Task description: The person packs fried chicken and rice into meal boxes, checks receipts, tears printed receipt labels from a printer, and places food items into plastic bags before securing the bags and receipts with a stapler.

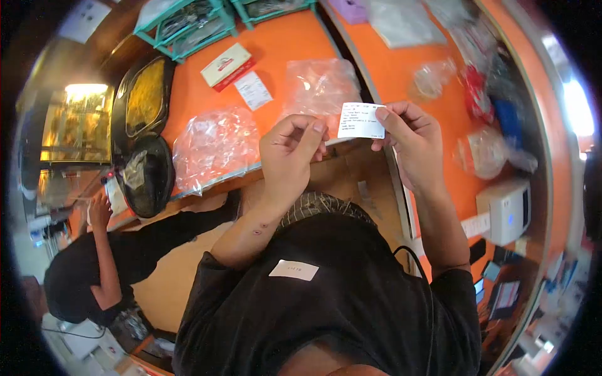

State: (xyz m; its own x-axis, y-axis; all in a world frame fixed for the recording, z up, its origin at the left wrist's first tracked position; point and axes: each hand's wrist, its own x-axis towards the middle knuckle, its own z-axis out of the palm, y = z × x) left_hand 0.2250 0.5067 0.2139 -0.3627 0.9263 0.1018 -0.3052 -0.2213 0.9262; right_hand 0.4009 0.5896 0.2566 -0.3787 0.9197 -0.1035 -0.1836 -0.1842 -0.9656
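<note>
My right hand (411,139) pinches the right edge of a small white printed label (361,121) between thumb and fingers. The lines of dark print on it face up towards me. My left hand (293,145) is just left of the label, thumb pressed against its curled fingers. Whether something thin is in that pinch I cannot make out. Under and beyond the hands, clear plastic bags (320,84) lie on the orange counter (276,47). More clear plastic (216,144) is spread to the left of my left hand.
A white and red box (227,65) and a printed receipt (253,91) lie farther back, near teal racks (182,28). Black trays (147,97) stand at the left. Beside them, a person in black (94,269) leans over. A white device (505,212) sits at the right.
</note>
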